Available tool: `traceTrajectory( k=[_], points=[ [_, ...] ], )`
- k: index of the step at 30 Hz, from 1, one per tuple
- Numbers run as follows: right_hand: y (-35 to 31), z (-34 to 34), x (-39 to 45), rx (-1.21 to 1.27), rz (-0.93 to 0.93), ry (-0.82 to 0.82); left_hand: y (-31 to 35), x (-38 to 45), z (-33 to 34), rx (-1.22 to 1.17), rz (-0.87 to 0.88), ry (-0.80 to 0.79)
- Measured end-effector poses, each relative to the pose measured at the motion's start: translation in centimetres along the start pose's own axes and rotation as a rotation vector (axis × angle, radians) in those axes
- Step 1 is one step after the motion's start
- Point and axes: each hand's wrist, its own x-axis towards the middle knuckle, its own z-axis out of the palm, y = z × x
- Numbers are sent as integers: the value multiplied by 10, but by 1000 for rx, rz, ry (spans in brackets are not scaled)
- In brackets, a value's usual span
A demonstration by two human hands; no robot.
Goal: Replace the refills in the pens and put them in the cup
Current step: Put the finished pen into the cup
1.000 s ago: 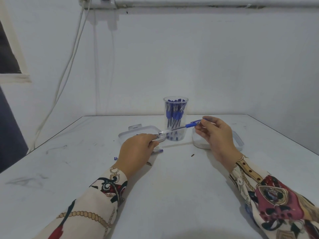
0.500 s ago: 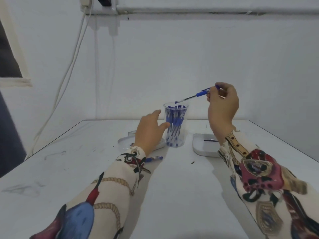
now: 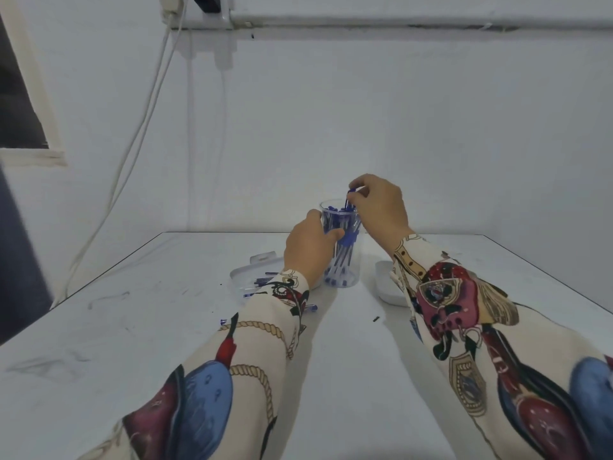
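the right hand pinches a blue pen over the crowded clear plastic cup near the counter's far edge, left hand fingers wrapped around it; the pen may jam on the others and tip the cup.

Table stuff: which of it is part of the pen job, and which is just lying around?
Part of the job:
cup
pen in right hand
left hand gripping cup
left tray
right tray

Lying about:
wall cables
dark speck
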Motion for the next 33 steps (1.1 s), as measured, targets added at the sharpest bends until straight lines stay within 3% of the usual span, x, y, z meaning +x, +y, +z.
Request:
traceTrajectory(
  k=[4, 7, 17, 24, 33],
  points=[
    [3, 3, 0, -393, -40, -52, -2, 0, -2, -1, 1, -17],
    [3, 3, -2, -503, -35, -61, -6, 1, -4, 2, 3, -40],
    [8, -15, -51, -178, -178, 43, -26, -19, -25, 50, -4, -160],
    [42, -17, -98, -139, -156, -104, -47, -51, -38, 317, 33, -320],
    [56, -15, -126, -173, -116, -263, -58, -68, -33, 669, 225, -400]
  ],
)
